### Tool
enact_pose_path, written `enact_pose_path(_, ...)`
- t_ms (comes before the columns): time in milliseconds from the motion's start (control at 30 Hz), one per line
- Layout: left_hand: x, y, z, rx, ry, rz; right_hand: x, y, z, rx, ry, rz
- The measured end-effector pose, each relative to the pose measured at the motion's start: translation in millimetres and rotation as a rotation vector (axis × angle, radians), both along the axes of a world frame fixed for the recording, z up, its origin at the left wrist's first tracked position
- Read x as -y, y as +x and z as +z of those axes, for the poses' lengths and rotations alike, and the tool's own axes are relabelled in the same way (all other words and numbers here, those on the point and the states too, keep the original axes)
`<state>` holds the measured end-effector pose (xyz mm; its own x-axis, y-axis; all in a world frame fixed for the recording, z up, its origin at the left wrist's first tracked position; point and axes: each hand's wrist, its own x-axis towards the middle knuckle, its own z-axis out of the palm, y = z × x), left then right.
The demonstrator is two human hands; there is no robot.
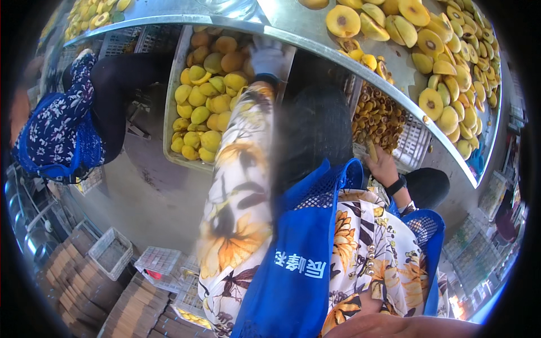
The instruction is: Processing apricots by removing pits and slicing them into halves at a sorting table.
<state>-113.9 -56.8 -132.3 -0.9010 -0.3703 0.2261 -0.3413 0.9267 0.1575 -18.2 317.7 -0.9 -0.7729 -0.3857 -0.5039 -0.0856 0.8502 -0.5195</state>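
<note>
My left hand (pixel 267 59), in a pale grey glove, reaches forward into a shallow crate (pixel 168 121) of whole yellow peaches (pixel 200 97). Its fingers are stretched out over the fruit at the crate's far right corner, and no peach shows in its grip. Bare, with a dark band at the wrist, my right hand (pixel 384 168) is low beside my right leg. Its fingers close around a small, narrow, brownish thing (pixel 372 151) that I cannot make out. Just beyond it, a white crate (pixel 413 143) holds many brown peach pits (pixel 378 112).
A metal table (pixel 310 42) crosses above the crates, with halved peaches (pixel 431 104) heaped at its right. At left sits another person (pixel 62 132) in floral clothing. Stacked cardboard (pixel 127 310) and empty plastic crates (pixel 111 252) stand at lower left.
</note>
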Motion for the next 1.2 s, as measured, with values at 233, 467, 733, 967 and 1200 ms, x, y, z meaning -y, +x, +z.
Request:
enact_pose_path(233,-7,4,0,0.289,0.018,-0.029,19,2,21,0.020,-0.051,-0.089)
enact_pose_path(467,-6,-8,17,0.181,0.252,0.112,39,2,8,-0.085,-0.167,0.066)
enact_pose_path(733,-13,-8,14,0.056,0.155,0.107,16,-9,5,-0.133,-0.050,-0.010)
enact_pose_path(967,-51,80,76,-0.466,0.123,-0.008,-9,-2,-10,-0.133,-0.109,-0.148)
enact_pose_path(1200,-150,75,170,-0.589,0.437,-0.232,-66,-12,-54,-0.297,-0.148,-0.131)
